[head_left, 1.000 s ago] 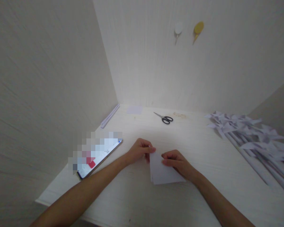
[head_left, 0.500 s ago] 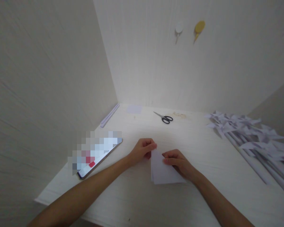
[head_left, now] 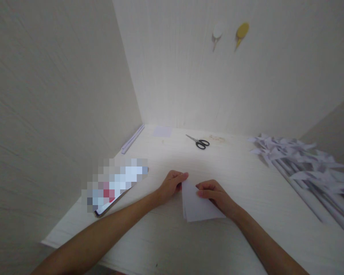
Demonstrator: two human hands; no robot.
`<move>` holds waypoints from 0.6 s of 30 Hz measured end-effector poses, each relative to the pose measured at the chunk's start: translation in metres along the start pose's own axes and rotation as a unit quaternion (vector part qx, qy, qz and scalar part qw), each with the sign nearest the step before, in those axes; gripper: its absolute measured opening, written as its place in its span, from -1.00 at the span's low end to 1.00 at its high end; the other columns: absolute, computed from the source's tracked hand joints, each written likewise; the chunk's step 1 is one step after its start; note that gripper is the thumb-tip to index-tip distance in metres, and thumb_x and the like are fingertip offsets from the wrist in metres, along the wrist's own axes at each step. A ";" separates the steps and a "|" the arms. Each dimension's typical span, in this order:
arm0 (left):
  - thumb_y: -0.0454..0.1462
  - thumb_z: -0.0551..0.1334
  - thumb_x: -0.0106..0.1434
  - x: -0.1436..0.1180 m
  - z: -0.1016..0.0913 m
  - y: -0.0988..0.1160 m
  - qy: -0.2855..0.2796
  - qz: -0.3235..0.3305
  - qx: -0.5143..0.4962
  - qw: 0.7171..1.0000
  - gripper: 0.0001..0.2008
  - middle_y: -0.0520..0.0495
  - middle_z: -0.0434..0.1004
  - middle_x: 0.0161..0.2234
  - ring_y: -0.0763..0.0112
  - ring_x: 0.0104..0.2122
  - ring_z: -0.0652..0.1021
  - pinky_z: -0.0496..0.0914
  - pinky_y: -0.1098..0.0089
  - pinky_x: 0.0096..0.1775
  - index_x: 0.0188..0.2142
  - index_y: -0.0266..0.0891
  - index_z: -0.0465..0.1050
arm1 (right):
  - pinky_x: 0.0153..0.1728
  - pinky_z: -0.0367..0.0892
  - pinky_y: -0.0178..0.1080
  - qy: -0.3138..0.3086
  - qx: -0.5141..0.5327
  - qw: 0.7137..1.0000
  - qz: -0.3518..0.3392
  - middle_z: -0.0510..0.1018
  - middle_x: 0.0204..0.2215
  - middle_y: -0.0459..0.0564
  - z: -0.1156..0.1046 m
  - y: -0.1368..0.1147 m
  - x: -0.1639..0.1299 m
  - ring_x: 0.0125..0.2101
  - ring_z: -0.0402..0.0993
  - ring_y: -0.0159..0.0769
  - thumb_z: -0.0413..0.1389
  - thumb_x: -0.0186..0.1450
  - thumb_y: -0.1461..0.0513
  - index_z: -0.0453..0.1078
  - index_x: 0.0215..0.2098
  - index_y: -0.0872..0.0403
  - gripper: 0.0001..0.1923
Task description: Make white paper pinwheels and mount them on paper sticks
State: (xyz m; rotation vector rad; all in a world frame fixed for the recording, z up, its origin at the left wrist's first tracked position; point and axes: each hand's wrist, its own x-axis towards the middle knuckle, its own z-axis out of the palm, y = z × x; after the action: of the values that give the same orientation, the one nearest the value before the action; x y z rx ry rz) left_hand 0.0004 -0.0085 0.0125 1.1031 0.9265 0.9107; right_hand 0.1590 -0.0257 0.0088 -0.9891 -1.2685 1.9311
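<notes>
A white folded sheet of paper [head_left: 199, 206] is held between both hands over the table, and a second layer shows along its left edge. My left hand [head_left: 173, 184] pinches its upper left corner with thumb and fingers. On the upper right edge, my right hand [head_left: 216, 194] grips the paper, thumb on top. Beyond the hands lie scissors [head_left: 199, 141] with black handles, their blades pointing left.
At left a phone [head_left: 117, 191] with a lit, partly blurred screen rests on the white table [head_left: 160, 244]. Paper sticks [head_left: 133, 139] and a small sheet [head_left: 162, 131] lie at the back. Several paper pinwheels [head_left: 301, 160] are piled right. Two hooks [head_left: 242, 30] hang on the wall.
My left hand has turned slightly, its thumb now lying flatter over the paper's corner. The right hand keeps nearly the same hold.
</notes>
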 end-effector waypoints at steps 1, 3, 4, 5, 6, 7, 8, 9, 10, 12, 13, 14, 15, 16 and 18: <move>-0.02 0.17 -0.08 0.000 0.000 0.000 0.003 -0.002 -0.002 1.000 -0.55 0.15 0.00 -0.83 0.69 -0.78 0.04 -0.16 0.47 -0.66 -0.82 -0.27 0.07 | -0.74 -0.16 -0.40 0.001 0.000 1.000 -0.001 0.11 -0.78 -0.24 0.000 0.000 0.000 -0.77 -0.01 -0.58 0.15 -0.04 0.20 0.13 -0.74 0.13 -0.71; -0.04 0.17 -0.08 0.001 -0.001 0.000 0.015 -0.002 -0.016 1.000 -0.55 0.16 -0.01 -0.84 0.69 -0.79 0.03 -0.17 0.47 -0.66 -0.82 -0.27 0.06 | -0.74 -0.16 -0.40 0.005 0.001 1.000 0.003 0.12 -0.78 -0.23 -0.001 0.001 0.001 -0.77 0.00 -0.57 0.15 -0.05 0.19 0.15 -0.73 0.13 -0.73; -0.05 0.18 -0.09 0.002 -0.003 0.000 0.028 0.000 -0.031 0.999 -0.56 0.16 -0.02 -0.84 0.69 -0.79 0.03 -0.18 0.47 -0.67 -0.82 -0.27 0.06 | -0.74 -0.16 -0.40 0.008 0.000 1.000 0.006 0.14 -0.79 -0.23 -0.002 0.001 0.001 -0.77 0.01 -0.57 0.15 -0.05 0.19 0.18 -0.72 0.13 -0.74; -0.06 0.19 -0.09 0.003 -0.005 0.001 0.045 0.004 -0.051 0.998 -0.57 0.17 -0.02 -0.85 0.69 -0.80 0.03 -0.18 0.48 -0.67 -0.82 -0.27 0.06 | -0.73 -0.16 -0.40 0.013 -0.001 1.000 0.006 0.15 -0.79 -0.23 -0.002 0.001 0.001 -0.77 0.01 -0.56 0.15 -0.05 0.19 0.20 -0.72 0.14 -0.75; -0.08 0.20 -0.10 0.004 -0.008 0.002 0.064 0.007 -0.076 0.995 -0.58 0.17 -0.02 -0.85 0.69 -0.81 0.03 -0.18 0.48 -0.68 -0.81 -0.28 0.07 | -0.73 -0.14 -0.40 0.019 0.000 1.000 0.001 0.17 -0.80 -0.22 -0.002 0.001 0.001 -0.77 0.03 -0.56 0.14 -0.05 0.19 0.23 -0.72 0.14 -0.77; -0.10 0.20 -0.10 0.005 -0.011 0.004 0.087 0.007 -0.101 0.991 -0.59 0.17 -0.01 -0.86 0.69 -0.81 0.04 -0.17 0.49 -0.69 -0.81 -0.28 0.07 | -0.72 -0.13 -0.39 0.026 0.003 1.000 -0.008 0.19 -0.80 -0.20 -0.003 0.001 0.001 -0.76 0.04 -0.55 0.14 -0.06 0.20 0.25 -0.73 0.15 -0.78; -0.11 0.20 -0.10 0.007 -0.014 0.005 0.106 0.000 -0.128 0.986 -0.60 0.17 -0.01 -0.87 0.68 -0.82 0.05 -0.16 0.49 -0.70 -0.81 -0.28 0.07 | -0.71 -0.11 -0.39 0.035 0.009 0.999 -0.021 0.21 -0.81 -0.19 -0.003 0.000 0.001 -0.75 0.06 -0.54 0.14 -0.07 0.21 0.26 -0.75 0.15 -0.79; -0.11 0.18 -0.09 0.008 -0.017 0.007 0.123 -0.017 -0.152 0.981 -0.59 0.17 -0.03 -0.89 0.68 -0.84 0.04 -0.15 0.50 -0.71 -0.83 -0.27 0.05 | -0.71 -0.11 -0.39 0.044 0.016 0.998 -0.035 0.23 -0.81 -0.17 -0.003 0.000 0.002 -0.75 0.07 -0.54 0.14 -0.09 0.23 0.27 -0.77 0.15 -0.80; -0.11 0.17 -0.07 0.008 -0.019 0.008 0.137 -0.034 -0.174 0.975 -0.57 0.16 -0.05 -0.91 0.67 -0.85 0.05 -0.13 0.50 -0.71 -0.85 -0.27 0.03 | -0.71 -0.11 -0.38 0.052 0.027 0.997 -0.050 0.25 -0.81 -0.16 -0.003 -0.001 0.002 -0.75 0.08 -0.53 0.14 -0.10 0.24 0.28 -0.78 0.15 -0.81; -0.12 0.13 -0.03 0.009 -0.023 0.010 0.150 -0.060 -0.210 0.964 -0.54 0.14 -0.08 -0.94 0.66 -0.87 0.07 -0.07 0.51 -0.72 -0.87 -0.26 -0.03 | -0.71 -0.12 -0.36 0.069 0.052 0.993 -0.078 0.26 -0.83 -0.14 -0.004 -0.002 0.002 -0.76 0.09 -0.52 0.13 -0.11 0.27 0.30 -0.80 0.15 -0.83; -0.13 0.11 -0.01 0.009 -0.023 0.010 0.151 -0.064 -0.222 0.961 -0.53 0.14 -0.09 -0.95 0.65 -0.87 0.09 -0.04 0.52 -0.72 -0.88 -0.25 -0.04 | -0.71 -0.13 -0.36 0.075 0.062 0.991 -0.090 0.26 -0.84 -0.14 -0.004 -0.001 0.002 -0.76 0.09 -0.51 0.12 -0.11 0.27 0.31 -0.81 0.14 -0.83; -0.13 0.11 0.00 0.008 -0.023 0.011 0.149 -0.062 -0.230 0.960 -0.53 0.13 -0.08 -0.95 0.64 -0.87 0.11 -0.01 0.53 -0.71 -0.88 -0.25 -0.04 | -0.70 -0.13 -0.35 0.081 0.072 0.989 -0.102 0.25 -0.85 -0.14 -0.004 -0.001 0.002 -0.76 0.09 -0.51 0.12 -0.11 0.27 0.31 -0.81 0.13 -0.84; -0.13 0.11 0.00 0.008 -0.023 0.010 0.146 -0.059 -0.234 0.959 -0.53 0.13 -0.07 -0.95 0.64 -0.87 0.12 0.01 0.53 -0.71 -0.87 -0.25 -0.04 | -0.69 -0.12 -0.34 0.085 0.079 0.987 -0.112 0.24 -0.86 -0.14 -0.005 0.000 0.002 -0.76 0.09 -0.50 0.11 -0.11 0.27 0.31 -0.81 0.11 -0.83; -0.13 0.12 0.00 0.008 -0.022 0.010 0.143 -0.055 -0.235 0.960 -0.53 0.13 -0.06 -0.95 0.63 -0.87 0.12 0.01 0.54 -0.71 -0.87 -0.26 -0.03 | -0.68 -0.11 -0.33 0.088 0.084 0.985 -0.120 0.24 -0.86 -0.14 -0.005 0.001 0.002 -0.76 0.08 -0.49 0.11 -0.11 0.27 0.31 -0.82 0.10 -0.83; -0.11 0.14 0.00 0.007 -0.021 0.009 0.144 -0.045 -0.234 0.960 -0.56 0.14 -0.05 -0.95 0.64 -0.87 0.10 -0.02 0.54 -0.72 -0.84 -0.26 0.05 | -0.67 -0.08 -0.32 0.093 0.094 0.983 -0.129 0.24 -0.86 -0.14 -0.006 0.002 0.002 -0.76 0.08 -0.48 0.10 -0.11 0.27 0.30 -0.81 0.08 -0.84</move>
State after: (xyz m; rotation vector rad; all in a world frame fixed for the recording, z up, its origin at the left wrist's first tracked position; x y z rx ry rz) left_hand -0.0177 0.0067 0.0165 0.5271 0.9240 1.1614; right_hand 0.1630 -0.0222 0.0049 -0.8431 -1.0322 1.6820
